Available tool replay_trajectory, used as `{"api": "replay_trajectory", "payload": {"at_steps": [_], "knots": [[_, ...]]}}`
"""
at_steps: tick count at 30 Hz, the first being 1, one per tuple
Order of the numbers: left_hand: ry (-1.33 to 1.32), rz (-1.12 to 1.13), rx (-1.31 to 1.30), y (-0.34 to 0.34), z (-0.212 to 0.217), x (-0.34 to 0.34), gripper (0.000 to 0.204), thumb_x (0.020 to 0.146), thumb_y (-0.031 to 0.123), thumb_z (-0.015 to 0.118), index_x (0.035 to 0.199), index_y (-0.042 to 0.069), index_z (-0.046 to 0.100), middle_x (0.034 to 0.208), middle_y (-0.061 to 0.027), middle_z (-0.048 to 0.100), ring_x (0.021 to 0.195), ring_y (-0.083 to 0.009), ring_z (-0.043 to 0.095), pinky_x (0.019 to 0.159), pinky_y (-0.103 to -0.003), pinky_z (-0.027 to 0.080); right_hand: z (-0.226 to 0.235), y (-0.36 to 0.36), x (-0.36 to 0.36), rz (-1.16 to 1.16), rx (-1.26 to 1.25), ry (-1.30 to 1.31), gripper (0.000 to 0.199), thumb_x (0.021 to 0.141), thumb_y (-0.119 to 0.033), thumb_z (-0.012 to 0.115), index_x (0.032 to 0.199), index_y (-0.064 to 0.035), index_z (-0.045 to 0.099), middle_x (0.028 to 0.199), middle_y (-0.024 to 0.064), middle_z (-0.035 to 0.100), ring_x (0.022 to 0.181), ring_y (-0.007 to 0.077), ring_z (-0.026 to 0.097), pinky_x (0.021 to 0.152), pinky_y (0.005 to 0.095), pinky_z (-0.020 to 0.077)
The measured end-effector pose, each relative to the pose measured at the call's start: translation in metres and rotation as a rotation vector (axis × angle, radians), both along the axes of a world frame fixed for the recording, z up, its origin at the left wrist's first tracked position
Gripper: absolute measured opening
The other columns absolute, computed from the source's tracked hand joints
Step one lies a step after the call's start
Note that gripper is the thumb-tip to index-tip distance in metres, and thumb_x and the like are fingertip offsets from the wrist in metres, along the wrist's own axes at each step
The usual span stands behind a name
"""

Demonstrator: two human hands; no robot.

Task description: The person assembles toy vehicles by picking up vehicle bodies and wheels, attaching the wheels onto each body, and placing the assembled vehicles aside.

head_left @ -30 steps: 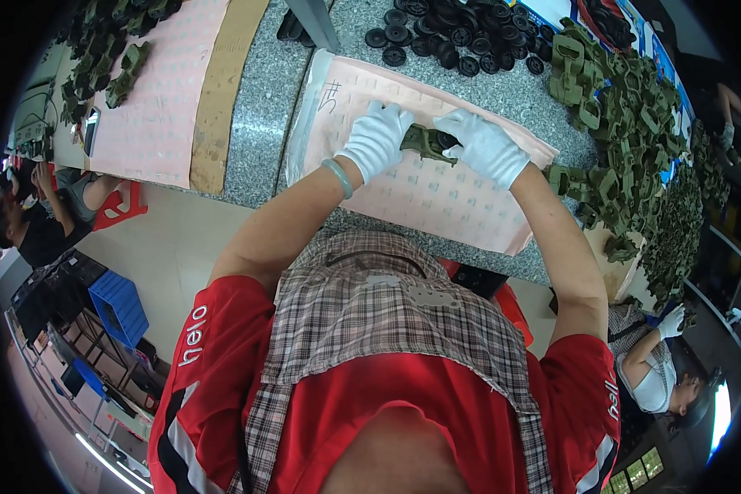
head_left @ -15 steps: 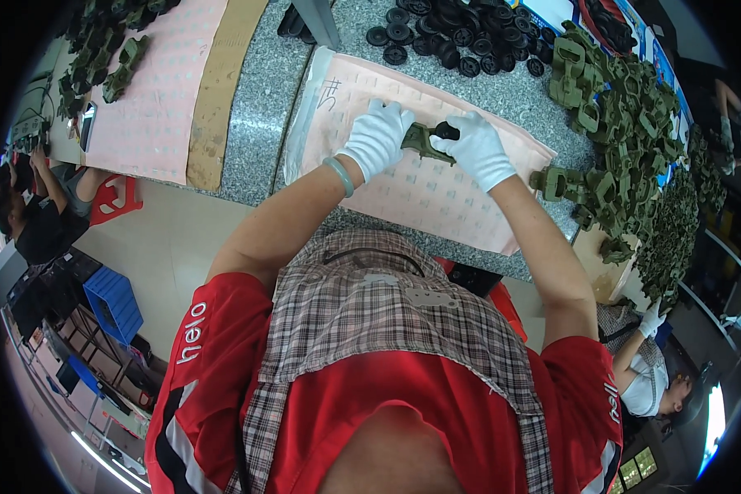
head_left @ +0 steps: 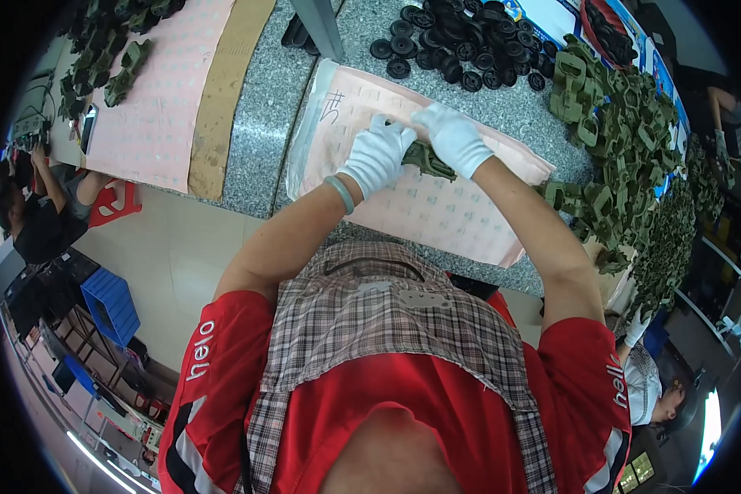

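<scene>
Right of hands [head_left: 416,148]: green parts pile [head_left: 626,156] | behind: black discs [head_left: 461,49]

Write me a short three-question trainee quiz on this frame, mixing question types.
1. True or false: both the left hand and the right hand wear white gloves.
2. What lies under the olive-green part that the hands hold? A) bare granite B) a pink sheet C) a blue crate
3. Which side of the pink sheet is the heap of green parts on, the person's left or right?

Key:
1. True.
2. B.
3. The right; black round parts lie beyond the sheet on the granite table.
</scene>
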State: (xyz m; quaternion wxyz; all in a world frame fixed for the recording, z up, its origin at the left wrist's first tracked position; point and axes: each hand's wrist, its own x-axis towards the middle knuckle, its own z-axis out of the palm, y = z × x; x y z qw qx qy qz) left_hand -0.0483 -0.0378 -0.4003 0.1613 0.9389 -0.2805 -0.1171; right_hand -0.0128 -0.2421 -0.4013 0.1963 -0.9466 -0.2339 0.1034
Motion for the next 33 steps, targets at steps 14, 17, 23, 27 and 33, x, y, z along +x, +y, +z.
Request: {"api": "replay_trajectory", "payload": {"at_steps": [14, 17, 23, 27, 33], "knots": [[-0.015, -0.021, -0.066, -0.001, -0.002, 0.007, 0.049, 0.071, 0.035, 0.087, 0.108, 0.014, 0.063, 0.108, -0.0068, 0.068, 0.119, -0.0345, 0.059, 0.076, -0.044, 0.062, -0.036, 0.015, -0.029, -0.801, 0.182, 0.189, 0.026, 0.096, -0.015, 0.046, 0.097, -0.0078, 0.071, 0.099, 0.0168, 0.071, 0.097, 0.0379, 0.067, 0.086, 0.0453, 0.0520], [-0.042, -0.019, -0.071, 0.001, -0.009, 0.003, 0.050, 0.071, 0.037, 0.086, 0.108, 0.013, 0.063, 0.107, -0.0058, 0.067, 0.118, -0.0342, 0.057, 0.076, -0.044, 0.060, -0.006, 0.008, -0.012, -0.336, 0.113, 0.096, 0.017, 0.091, -0.017, 0.056, 0.094, -0.0082, 0.070, 0.094, 0.0145, 0.070, 0.092, 0.0347, 0.067, 0.081, 0.0452, 0.0510], [0.012, -0.028, -0.117, -0.002, -0.012, 0.005, 0.056, 0.066, 0.037, 0.089, 0.107, 0.012, 0.061, 0.109, -0.0073, 0.066, 0.121, -0.0347, 0.058, 0.074, -0.045, 0.060, -0.004, -0.006, 0.013, 0.337, 0.070, 0.205, 0.022, 0.078, -0.025, 0.076, 0.092, -0.0094, 0.069, 0.090, 0.0106, 0.068, 0.089, 0.0339, 0.066, 0.076, 0.0445, 0.0500], [0.018, -0.032, -0.102, -0.004, -0.007, 0.009, 0.056, 0.066, 0.036, 0.089, 0.107, 0.012, 0.061, 0.109, -0.0069, 0.066, 0.121, -0.0344, 0.058, 0.075, -0.046, 0.060, 0.004, -0.002, 0.003, 0.178, 0.104, 0.157, 0.018, 0.082, -0.021, 0.071, 0.094, -0.0082, 0.069, 0.093, 0.0124, 0.068, 0.090, 0.0346, 0.067, 0.078, 0.0451, 0.0511], [-0.007, -0.046, -0.105, -0.002, -0.007, 0.008, 0.054, 0.067, 0.034, 0.089, 0.108, 0.011, 0.061, 0.110, -0.0068, 0.067, 0.121, -0.0348, 0.059, 0.079, -0.047, 0.060, -0.009, 0.008, -0.014, -0.383, 0.053, 0.103, 0.017, 0.091, -0.013, 0.054, 0.096, -0.0081, 0.070, 0.096, 0.0157, 0.069, 0.093, 0.0350, 0.068, 0.081, 0.0472, 0.0517]]}}
